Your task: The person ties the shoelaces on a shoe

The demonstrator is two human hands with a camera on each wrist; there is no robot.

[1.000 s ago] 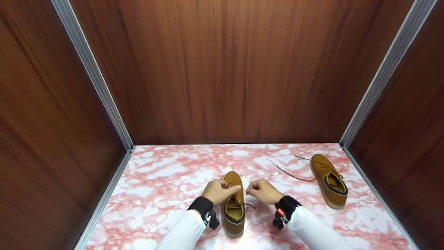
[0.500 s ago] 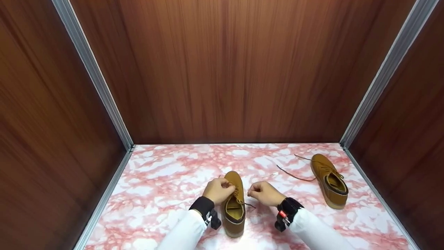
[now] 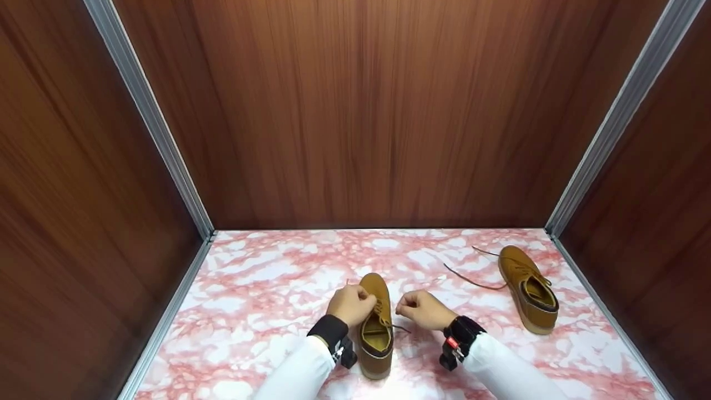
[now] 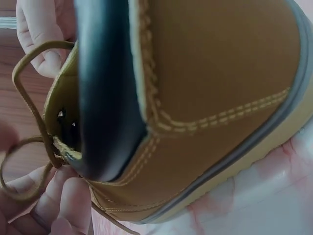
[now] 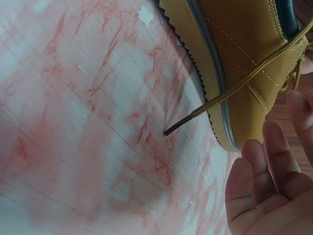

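A tan shoe (image 3: 375, 364) stands in front of me with its toe pointing away. My left hand (image 3: 350, 306) is over its laced front and pinches the brown shoelace (image 4: 30, 93), which bends into loops by the fingers in the left wrist view. One lace end sticks out past this hand on the left. The other end, with a dark tip (image 5: 178, 125), hangs over the shoe's right side. My right hand (image 3: 425, 311) hovers just right of the shoe, fingers loosely curled around nothing; the right wrist view shows its fingertips near the shoe's side.
A second tan shoe (image 3: 536, 311) stands farther right, its long loose laces (image 3: 472, 282) trailing left over the red-and-white marbled tabletop (image 3: 266, 322). Brown wood-grain panels (image 3: 377, 111) with grey metal corner posts (image 3: 161, 128) enclose the back and sides.
My left hand has drawn back slightly toward the tongue, its thumb and fingers closing together, and a lace end now shows at its left. The right hand has barely moved.
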